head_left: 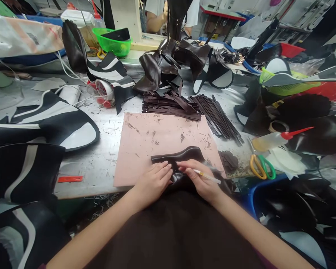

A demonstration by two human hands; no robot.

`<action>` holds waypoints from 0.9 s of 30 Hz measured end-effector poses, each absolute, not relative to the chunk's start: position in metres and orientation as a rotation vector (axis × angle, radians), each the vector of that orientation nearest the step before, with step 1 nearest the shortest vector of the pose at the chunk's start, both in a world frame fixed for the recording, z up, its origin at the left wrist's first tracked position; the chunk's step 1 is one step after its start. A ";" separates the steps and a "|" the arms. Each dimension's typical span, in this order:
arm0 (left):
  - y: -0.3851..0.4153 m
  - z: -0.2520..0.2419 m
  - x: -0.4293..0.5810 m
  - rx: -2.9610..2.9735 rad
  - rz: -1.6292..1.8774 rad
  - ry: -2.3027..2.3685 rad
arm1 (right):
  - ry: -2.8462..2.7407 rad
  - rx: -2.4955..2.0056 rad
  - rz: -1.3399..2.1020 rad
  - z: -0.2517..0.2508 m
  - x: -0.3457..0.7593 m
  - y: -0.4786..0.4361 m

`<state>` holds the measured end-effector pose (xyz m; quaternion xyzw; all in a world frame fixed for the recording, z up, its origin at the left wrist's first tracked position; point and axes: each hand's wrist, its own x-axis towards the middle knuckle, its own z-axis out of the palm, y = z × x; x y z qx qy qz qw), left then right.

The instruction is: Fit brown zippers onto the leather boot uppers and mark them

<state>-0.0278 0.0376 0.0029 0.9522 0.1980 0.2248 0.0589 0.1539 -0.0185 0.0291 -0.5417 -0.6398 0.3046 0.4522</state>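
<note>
A dark brown leather piece [177, 155] lies at the near edge of a pink work mat [162, 138]. My left hand [154, 181] rests on the leather's near edge with its fingers lying flat and together. My right hand [201, 179] is closed round a thin white brush or pen [208, 176], whose tip points right, and its fingertips press on the same leather piece. More dark leather hangs over the table edge beneath both hands.
Behind the mat lie stacked dark strips [170, 102] and thin strips [217, 116]. A glue bottle with red nozzle [280, 138] and green-yellow scissors [261, 166] sit to the right. Black-and-white cut pieces [53, 119] lie left. Another person stands at the far side.
</note>
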 end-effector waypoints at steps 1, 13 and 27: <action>0.037 0.001 -0.028 2.887 0.686 0.589 | -1.543 -1.330 0.788 0.026 0.150 -0.018; 0.041 -0.009 -0.035 2.796 0.649 0.458 | -1.410 -1.502 0.763 0.002 0.147 -0.014; 0.041 -0.014 -0.035 2.744 0.798 0.461 | -1.718 -1.447 0.533 0.005 0.144 -0.018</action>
